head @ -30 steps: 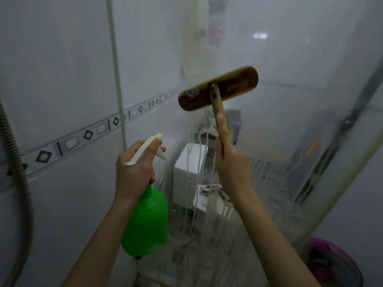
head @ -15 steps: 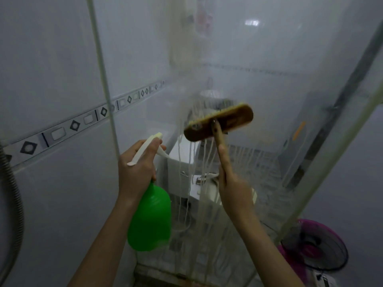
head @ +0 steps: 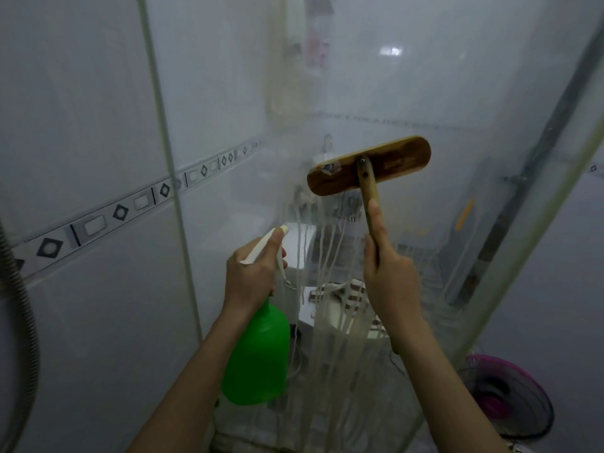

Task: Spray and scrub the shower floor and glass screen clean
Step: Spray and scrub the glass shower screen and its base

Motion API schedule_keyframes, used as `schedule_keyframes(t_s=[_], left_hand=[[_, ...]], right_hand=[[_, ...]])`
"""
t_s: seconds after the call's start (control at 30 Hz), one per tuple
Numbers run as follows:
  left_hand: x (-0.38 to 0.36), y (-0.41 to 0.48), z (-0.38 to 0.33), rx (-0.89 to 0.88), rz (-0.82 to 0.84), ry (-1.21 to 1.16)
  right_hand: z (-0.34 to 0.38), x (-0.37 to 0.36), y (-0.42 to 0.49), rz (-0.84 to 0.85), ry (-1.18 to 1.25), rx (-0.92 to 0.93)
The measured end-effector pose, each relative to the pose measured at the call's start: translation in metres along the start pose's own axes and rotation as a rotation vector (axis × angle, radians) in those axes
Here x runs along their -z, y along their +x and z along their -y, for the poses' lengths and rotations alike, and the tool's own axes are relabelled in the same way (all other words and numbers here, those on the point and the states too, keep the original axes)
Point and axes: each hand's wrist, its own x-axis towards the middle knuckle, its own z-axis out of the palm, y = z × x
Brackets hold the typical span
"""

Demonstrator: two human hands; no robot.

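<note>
Your oblong wooden brush (head: pixel 369 165) presses on the glass screen (head: pixel 457 93) at mid-height, with milky streaks running down below it. Your right hand (head: pixel 392 282) grips its handle. Your left hand (head: pixel 251 279), just beside and apart, clasps the green plastic spray bottle (head: pixel 256 358) (finger on the trigger). The glass ends at the glossy tiles (head: pixel 81 109) on the left and at a curved frame (head: pixel 539 256) on the right, with a pink fan (head: pixel 503 393) beyond.

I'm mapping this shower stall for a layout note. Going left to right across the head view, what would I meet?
Shower hose → green spray bottle → wooden brush → pink fan.
</note>
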Motion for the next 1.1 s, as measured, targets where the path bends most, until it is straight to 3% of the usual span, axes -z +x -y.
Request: schedule_keyframes(t_s=[0.23,0.4,0.6,0.73,0.83,1.03,1.1], left_hand=[[-0.006,0.001,0.006,0.010,0.065,-0.008],[-0.002,0.000,0.006,0.071,-0.041,-0.029],[0.011,0.008,0.009,-0.021,-0.037,0.008],[0.023,0.007,0.010,-0.095,-0.049,-0.027],[0.040,0.009,0.010,-0.103,-0.099,-0.054],[0.064,0.007,0.007,-0.116,-0.145,-0.007],[0.069,0.006,0.005,-0.114,-0.161,-0.014]], right_hand=[[0.004,-0.003,0.001,-0.011,0.027,-0.010],[0.006,-0.005,0.001,-0.009,0.046,-0.020],[0.034,-0.011,0.031,0.006,0.088,0.036],[0.000,-0.016,-0.011,0.105,-0.018,0.042],[-0.019,-0.014,-0.072,0.257,-0.043,-0.087],[0.054,-0.060,0.023,0.077,-0.016,0.113],[0.060,-0.060,0.024,0.082,-0.017,0.102]])
